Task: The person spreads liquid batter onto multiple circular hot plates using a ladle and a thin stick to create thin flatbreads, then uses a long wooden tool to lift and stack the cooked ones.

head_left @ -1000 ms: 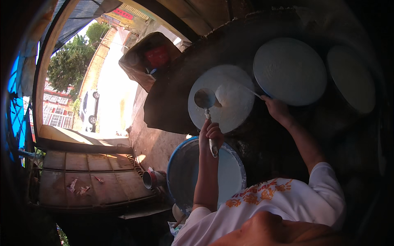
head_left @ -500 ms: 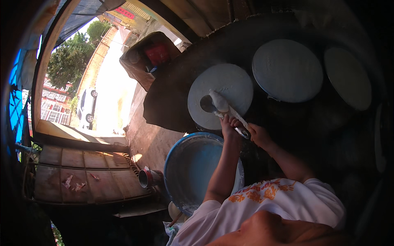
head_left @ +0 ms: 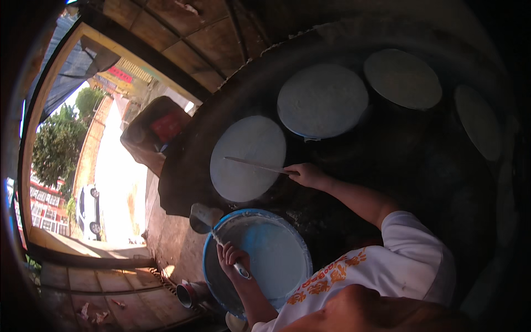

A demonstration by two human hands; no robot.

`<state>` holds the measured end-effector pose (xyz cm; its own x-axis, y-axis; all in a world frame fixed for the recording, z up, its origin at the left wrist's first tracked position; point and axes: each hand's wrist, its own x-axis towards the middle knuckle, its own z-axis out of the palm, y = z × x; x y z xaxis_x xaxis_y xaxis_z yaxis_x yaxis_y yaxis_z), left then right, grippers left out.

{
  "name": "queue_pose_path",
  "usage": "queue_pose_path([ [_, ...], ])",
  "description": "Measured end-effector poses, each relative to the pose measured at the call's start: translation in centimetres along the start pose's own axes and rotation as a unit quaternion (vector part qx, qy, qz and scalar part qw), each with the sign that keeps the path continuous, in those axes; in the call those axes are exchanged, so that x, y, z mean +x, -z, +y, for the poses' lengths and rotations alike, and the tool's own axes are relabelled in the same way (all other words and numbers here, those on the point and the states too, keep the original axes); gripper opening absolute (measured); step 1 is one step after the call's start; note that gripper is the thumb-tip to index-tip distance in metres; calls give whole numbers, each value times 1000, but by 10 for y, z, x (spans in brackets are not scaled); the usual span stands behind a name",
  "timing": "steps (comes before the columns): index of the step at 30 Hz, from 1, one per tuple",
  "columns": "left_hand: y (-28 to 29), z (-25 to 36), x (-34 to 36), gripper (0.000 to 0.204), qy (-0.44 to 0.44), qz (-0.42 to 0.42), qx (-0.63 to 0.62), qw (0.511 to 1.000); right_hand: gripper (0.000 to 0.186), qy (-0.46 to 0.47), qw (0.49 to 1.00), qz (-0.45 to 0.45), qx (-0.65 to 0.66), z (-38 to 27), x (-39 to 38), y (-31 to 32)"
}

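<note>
My left hand [head_left: 233, 257] grips the handle of a batter-coated ladle [head_left: 202, 217], its bowl beyond the left rim of a blue basin [head_left: 307, 247]. Pale, milky batter [head_left: 271, 255] fills much of the basin. In my right hand [head_left: 306, 175] is a thin, flat spatula [head_left: 249, 162], its long blade lying over or just above the leftmost white disc [head_left: 241, 187]; whether it touches I cannot tell. That disc looks coated with a pale, smooth layer. Both hands are closed on their tools.
Further white discs [head_left: 323, 101] curve rightward along a large dark round surface [head_left: 343, 166]. A brown-covered box with something red [head_left: 166, 128] stands past its left edge. Left of the basin lies a metal can [head_left: 186, 295]. A wide opening at left shows a parked car [head_left: 88, 212].
My hands, together over the leftmost disc before, are now apart. The ladle has moved left and down to the basin rim; the spatula now extends across the disc. The whole view has shifted.
</note>
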<state>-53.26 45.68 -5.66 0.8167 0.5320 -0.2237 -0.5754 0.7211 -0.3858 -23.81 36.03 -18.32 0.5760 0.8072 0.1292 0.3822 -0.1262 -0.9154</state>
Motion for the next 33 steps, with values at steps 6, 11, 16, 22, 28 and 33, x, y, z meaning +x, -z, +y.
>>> queue_pose_path([
  [6,181,180,12,33,15,473,288,832,40,29,991,-131,-6,12,-140,25],
  [11,223,40,47,25,87,369,541,751,35,-171,981,91,1,14,-250,119],
  [16,227,-126,49,40,116,262,657,697,21,-305,822,471,-99,39,-444,251],
  [22,264,-384,56,46,336,20,730,595,17,-346,661,645,-166,28,-547,366],
  [28,367,-534,60,41,516,-43,766,379,16,-369,567,726,-124,24,-610,369],
  [33,543,-586,136,26,491,158,781,351,15,-377,541,751,-38,22,-576,365],
])
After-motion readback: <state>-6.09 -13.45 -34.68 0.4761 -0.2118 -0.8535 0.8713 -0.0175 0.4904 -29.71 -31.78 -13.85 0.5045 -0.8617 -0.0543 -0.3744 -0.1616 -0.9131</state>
